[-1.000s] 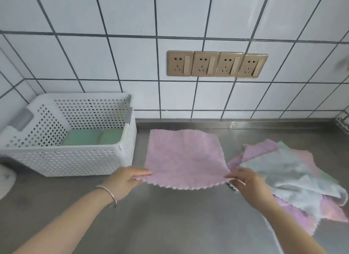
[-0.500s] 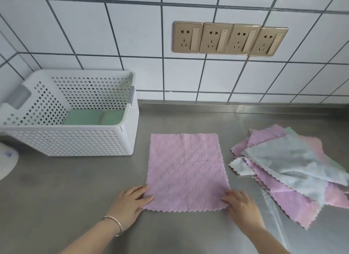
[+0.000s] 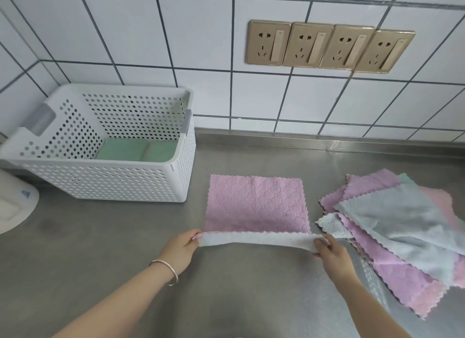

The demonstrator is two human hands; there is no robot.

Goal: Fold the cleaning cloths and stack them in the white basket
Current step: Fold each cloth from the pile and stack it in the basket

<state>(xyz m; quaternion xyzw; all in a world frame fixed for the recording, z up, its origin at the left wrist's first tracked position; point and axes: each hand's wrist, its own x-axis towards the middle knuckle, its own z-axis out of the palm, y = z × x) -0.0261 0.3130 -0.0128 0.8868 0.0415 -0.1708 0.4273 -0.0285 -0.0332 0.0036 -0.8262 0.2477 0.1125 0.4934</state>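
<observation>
step: first fold | cloth [image 3: 256, 204] flat on surface [image 3: 125, 237], beside basket [image 3: 181, 176] | my left hand [image 3: 181, 249] and right hand [image 3: 332, 252] pinch its near corners, lifting that edge so it folds away evenly | pile [image 3: 392, 227] waits at right

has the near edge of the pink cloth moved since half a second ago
Yes. Both hands, left hand and right hand, have lifted the pink cloth by its near edge and turned it toward the tiled wall, pale underside showing.
</observation>
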